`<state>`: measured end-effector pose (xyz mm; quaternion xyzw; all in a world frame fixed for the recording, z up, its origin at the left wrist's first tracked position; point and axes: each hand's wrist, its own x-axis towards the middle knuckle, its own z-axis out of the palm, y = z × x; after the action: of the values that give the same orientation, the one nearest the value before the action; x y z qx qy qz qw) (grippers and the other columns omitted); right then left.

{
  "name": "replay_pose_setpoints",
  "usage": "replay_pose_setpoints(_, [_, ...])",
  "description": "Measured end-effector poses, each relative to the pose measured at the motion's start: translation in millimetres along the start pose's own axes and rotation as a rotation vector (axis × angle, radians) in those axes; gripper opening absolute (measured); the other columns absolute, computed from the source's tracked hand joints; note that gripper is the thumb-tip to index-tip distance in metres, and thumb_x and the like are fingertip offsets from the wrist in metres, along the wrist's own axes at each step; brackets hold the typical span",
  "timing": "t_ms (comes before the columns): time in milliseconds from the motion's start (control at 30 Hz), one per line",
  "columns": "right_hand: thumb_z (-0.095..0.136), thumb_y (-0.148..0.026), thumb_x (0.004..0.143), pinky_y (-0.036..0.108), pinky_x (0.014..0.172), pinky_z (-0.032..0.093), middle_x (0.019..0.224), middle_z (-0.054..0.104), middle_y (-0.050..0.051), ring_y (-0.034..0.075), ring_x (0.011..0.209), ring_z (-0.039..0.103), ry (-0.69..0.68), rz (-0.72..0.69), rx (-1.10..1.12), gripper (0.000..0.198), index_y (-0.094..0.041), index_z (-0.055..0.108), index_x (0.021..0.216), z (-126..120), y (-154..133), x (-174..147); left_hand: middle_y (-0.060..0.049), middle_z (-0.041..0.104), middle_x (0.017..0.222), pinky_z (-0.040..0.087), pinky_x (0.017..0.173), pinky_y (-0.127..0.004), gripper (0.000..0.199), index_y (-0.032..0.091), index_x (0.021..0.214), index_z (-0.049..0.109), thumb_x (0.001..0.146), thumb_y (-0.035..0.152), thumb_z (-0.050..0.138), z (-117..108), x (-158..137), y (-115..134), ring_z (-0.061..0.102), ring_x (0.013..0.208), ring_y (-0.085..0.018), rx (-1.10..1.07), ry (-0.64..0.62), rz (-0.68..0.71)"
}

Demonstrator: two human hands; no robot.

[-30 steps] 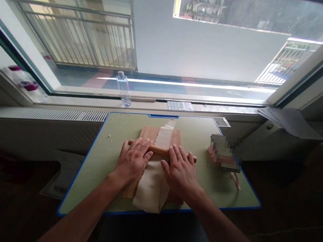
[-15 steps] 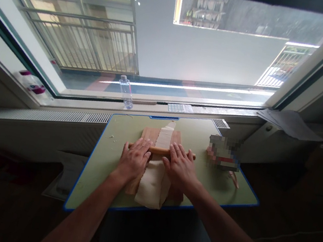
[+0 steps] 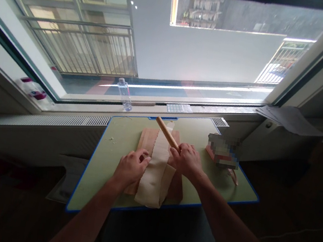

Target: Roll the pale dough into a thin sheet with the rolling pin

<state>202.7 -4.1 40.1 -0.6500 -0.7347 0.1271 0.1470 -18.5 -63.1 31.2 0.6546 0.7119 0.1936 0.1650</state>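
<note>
A smooth wooden pin (image 3: 167,132) sits in the right fingers (image 3: 187,147), matt dough (image 3: 154,177) with a rough edge lies by the left fingers (image 3: 142,151) over a wooden board (image 3: 148,137), and around them spreads a smooth table (image 3: 199,133), with a glossy clear plastic bottle (image 3: 125,95) beyond.

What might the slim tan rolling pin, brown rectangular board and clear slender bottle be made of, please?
The slim tan rolling pin looks like smooth wood, from its warm colour and soft sheen. The brown rectangular board is probably matte wood, judging by its tone and faint banding. The clear slender bottle seems glossy plastic, being see-through with highlights, though possibly glass.
</note>
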Motion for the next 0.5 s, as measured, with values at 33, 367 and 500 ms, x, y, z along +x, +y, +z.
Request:
replay_pose_setpoints(33, [0.054, -0.049, 0.107, 0.037, 0.093, 0.047, 0.117, 0.076, 0.014, 0.03, 0.116, 0.067, -0.028, 0.021, 0.035, 0.034, -0.02, 0.07, 0.11, -2.9, -0.7, -0.3, -0.006, 0.081, 0.104, 0.054, 0.092, -0.036, 0.029, 0.027, 0.121, 0.074, 0.1, 0.041, 0.06, 0.7, 1.7, 1.4, 0.075, 0.1, -0.025, -0.038, -0.018, -0.003])
replay_pose_setpoints(367, [0.054, -0.054, 0.106, 0.032, 0.073, 0.05, 0.097, 0.079, 0.008, 0.026, 0.091, 0.074, -0.173, 0.085, 0.306, 0.036, -0.022, 0.067, 0.096, -0.8, 6.0, 5.9, -0.008, 0.08, 0.113, 0.058, 0.096, -0.033, 0.044, 0.022, 0.134, 0.069, 0.092, 0.036, 0.07, 12.1, 16.0, 1.6, 0.075, 0.105, -0.022, -0.357, -0.052, -0.033])
replay_pose_setpoints(500, [0.056, -0.053, 0.105, 0.029, 0.068, 0.051, 0.091, 0.079, 0.007, 0.023, 0.084, 0.074, -0.204, 0.087, 0.415, 0.036, -0.022, 0.064, 0.089, 1.0, 6.9, 8.0, -0.007, 0.079, 0.106, 0.06, 0.091, -0.035, 0.051, 0.021, 0.138, 0.066, 0.09, 0.039, 0.073, 15.3, 20.6, 0.9, 0.074, 0.099, -0.023, -0.496, -0.07, -0.086])
